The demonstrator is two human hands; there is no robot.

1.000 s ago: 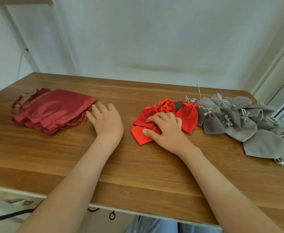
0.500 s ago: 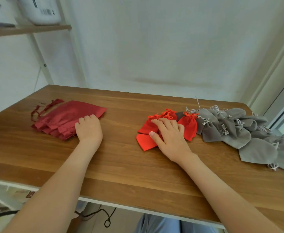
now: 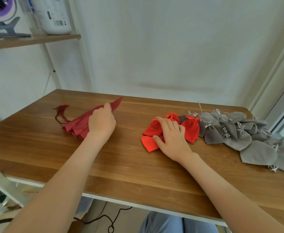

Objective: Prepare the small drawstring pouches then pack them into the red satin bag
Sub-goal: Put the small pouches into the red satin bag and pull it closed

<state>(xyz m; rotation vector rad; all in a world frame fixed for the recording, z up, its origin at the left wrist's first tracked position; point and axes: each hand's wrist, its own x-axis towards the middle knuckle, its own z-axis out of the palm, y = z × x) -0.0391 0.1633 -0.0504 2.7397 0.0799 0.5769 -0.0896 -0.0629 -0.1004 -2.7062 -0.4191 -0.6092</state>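
A stack of dark red satin bags (image 3: 78, 124) lies on the left part of the wooden table (image 3: 124, 167), its drawstrings trailing to the far left. My left hand (image 3: 101, 122) grips the top bag and lifts its corner off the stack. Several small bright red drawstring pouches (image 3: 190, 128) lie in a cluster at the table's middle right. My right hand (image 3: 170, 136) rests flat on them with straight fingers. A heap of grey drawstring pouches (image 3: 235, 135) stretches from the red ones to the right edge.
A shelf (image 3: 37, 39) at the upper left carries a white container and a purple object. A white wall stands behind the table. A black cable hangs below the table's front edge, and a window frame borders the right side.
My left hand moved from the table beside the satin bags onto the stack, took hold of the top bag and raised its corner. My right hand stayed on the red pouches. The camera tilted up.
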